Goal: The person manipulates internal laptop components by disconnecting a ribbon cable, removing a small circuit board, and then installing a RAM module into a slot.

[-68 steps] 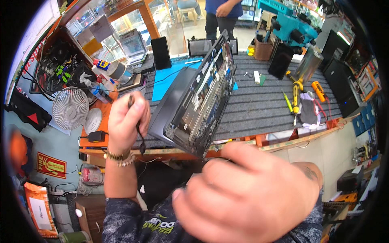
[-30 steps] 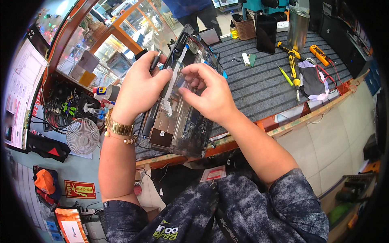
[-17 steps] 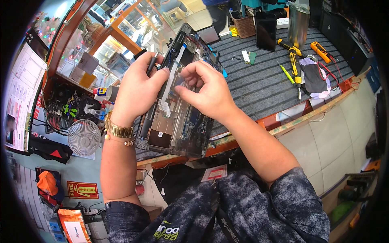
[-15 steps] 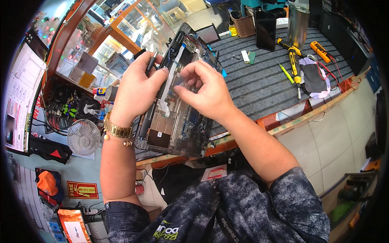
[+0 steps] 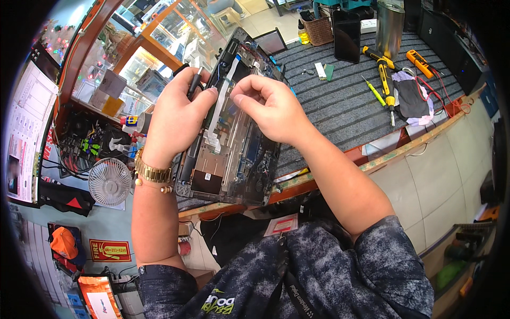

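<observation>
An opened laptop base (image 5: 241, 154), its inner boards and cables exposed, is tilted in front of me. Along it runs a flat white ribbon cable (image 5: 222, 103). My left hand (image 5: 178, 119) is closed at the laptop's left edge, with a black pen-like tool (image 5: 195, 84) between thumb and fingers. My right hand (image 5: 273, 109) hovers over the upper part of the laptop, just right of the ribbon cable. Its thumb and forefinger are pinched together, and whatever may be between them is too small to make out.
On the grey striped mat (image 5: 334, 111) lie a yellow-black electric screwdriver (image 5: 387, 85), a green pen-like tool (image 5: 374, 90) and a dark cloth (image 5: 411, 101). A metal canister (image 5: 389, 29) and a black phone-like slab (image 5: 347, 40) stand behind. A small white fan (image 5: 110, 182) is at the left.
My right hand has moved slightly up and left over the laptop. Its thumb and forefinger, apart before, have come together. My left hand keeps its hold on the black tool.
</observation>
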The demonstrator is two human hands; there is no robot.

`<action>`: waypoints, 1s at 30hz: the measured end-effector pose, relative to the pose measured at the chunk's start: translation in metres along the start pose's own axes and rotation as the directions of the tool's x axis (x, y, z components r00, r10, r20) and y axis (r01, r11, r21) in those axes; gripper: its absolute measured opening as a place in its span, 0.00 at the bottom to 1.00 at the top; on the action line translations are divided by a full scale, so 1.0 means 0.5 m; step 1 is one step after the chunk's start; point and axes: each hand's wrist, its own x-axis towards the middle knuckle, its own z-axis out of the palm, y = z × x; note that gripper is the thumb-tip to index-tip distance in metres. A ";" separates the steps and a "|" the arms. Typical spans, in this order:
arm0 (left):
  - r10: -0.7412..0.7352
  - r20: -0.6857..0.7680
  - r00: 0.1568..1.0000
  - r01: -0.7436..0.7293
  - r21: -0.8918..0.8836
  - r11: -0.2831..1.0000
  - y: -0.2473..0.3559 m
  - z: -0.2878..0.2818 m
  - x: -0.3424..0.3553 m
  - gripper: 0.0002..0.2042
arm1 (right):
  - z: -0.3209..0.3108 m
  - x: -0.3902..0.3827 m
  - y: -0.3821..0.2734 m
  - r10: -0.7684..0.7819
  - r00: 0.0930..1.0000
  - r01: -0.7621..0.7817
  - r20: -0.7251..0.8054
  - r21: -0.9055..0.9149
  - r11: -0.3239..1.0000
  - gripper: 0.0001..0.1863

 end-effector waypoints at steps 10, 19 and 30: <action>0.009 0.002 1.000 -0.009 -0.037 0.999 0.003 0.003 0.000 0.15 | 0.004 0.009 -0.016 0.061 0.998 -0.063 -0.020 -0.094 0.994 0.06; 0.014 -0.008 1.000 -0.014 -0.057 0.998 -0.005 0.003 0.005 0.17 | 0.029 -0.001 0.001 0.041 0.993 -0.024 -0.113 0.148 0.989 0.04; 0.007 -0.009 1.000 -0.008 -0.134 0.991 -0.004 0.008 0.001 0.16 | 0.009 -0.027 -0.016 -0.199 0.978 0.184 -0.070 -0.173 0.968 0.12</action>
